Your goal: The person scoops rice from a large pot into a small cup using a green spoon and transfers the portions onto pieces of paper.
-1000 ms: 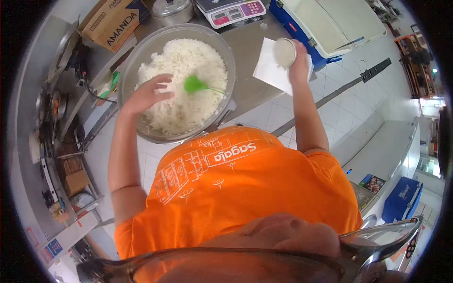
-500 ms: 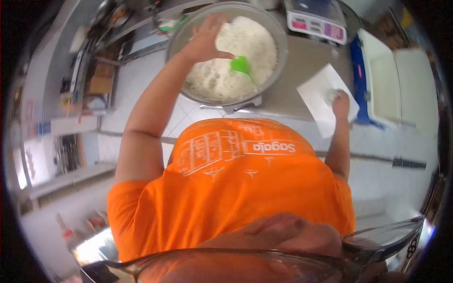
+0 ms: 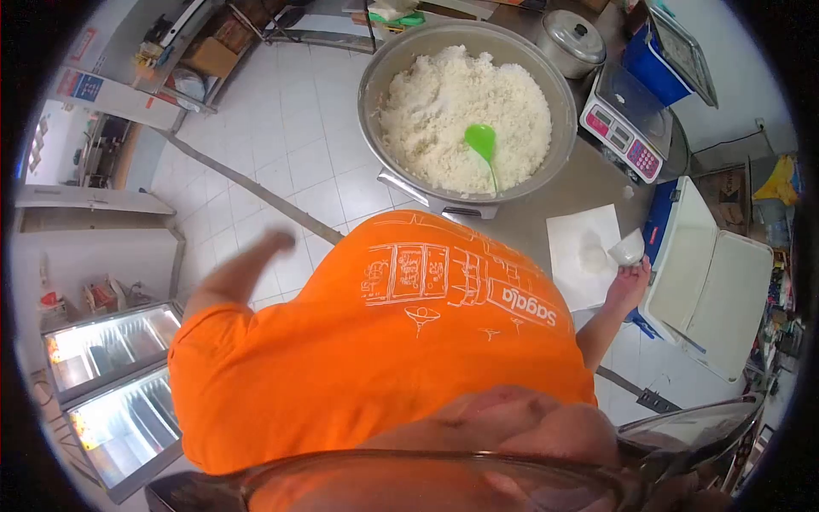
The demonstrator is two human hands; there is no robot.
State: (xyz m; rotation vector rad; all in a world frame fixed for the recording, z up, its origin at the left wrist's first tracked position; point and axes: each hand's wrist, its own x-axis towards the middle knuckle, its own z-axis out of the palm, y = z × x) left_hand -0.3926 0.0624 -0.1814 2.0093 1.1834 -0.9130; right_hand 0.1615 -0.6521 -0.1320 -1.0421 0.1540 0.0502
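Note:
My right hand (image 3: 630,282) grips a small white bowl (image 3: 629,247), tilted at the right edge of a white paper sheet (image 3: 565,243). On the sheet beside the bowl lies a small rounded white mound (image 3: 595,258) that looks like rice. My left hand (image 3: 280,240) is out over the floor on the left, smeared by motion, so its fingers cannot be read. A large metal pot (image 3: 369,115) full of cooked white rice (image 3: 461,94) stands ahead. A green rice paddle (image 3: 481,141) rests on the rice, its thin handle toward me.
Right of the pot are a digital scale (image 3: 621,135), a lidded metal pot (image 3: 570,41) and a blue bin (image 3: 653,60). An open blue-and-white cooler (image 3: 682,247) stands beside the paper. A few rice bits lie on the metal table (image 3: 533,209). Lit glass display doors (image 3: 111,341) are at left.
My left hand has left the rice pot and swung down to the left. My right hand has shifted to the paper's right edge with the bowl, uncovering the mound. The camera view has turned.

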